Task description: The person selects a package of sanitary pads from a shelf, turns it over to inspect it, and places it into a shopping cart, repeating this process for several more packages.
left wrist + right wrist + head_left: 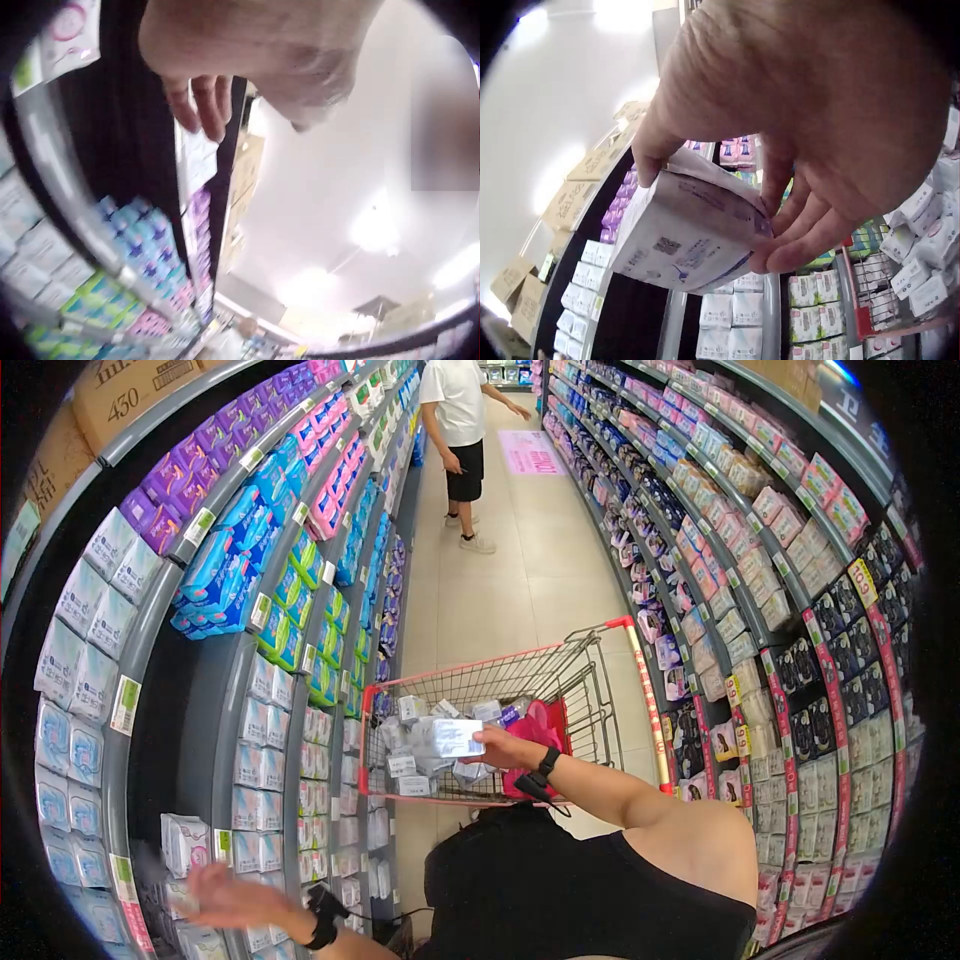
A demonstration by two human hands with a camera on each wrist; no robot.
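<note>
One white packet (457, 738) sits pinched in our right grip (497, 746) over the shopping cart (364, 760); our empty, relaxed left grip (235, 900) has a pink-marked packet (186, 840) near, at eleven o'clock.

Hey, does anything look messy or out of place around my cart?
Yes, the white packs in the cart lie jumbled at mixed angles, which looks odd beside the neat rows of shelved packs. I see no spill or damage.

The white pack (686, 240) wears smooth plastic film with a soft sheen, while the shopping cart (480, 685) shows metal wire with red plastic-looking edging (364, 755). At left, glossy film wraps blue packs (220, 575); farther left, cardboard boxes (130, 402) look matt.
</note>
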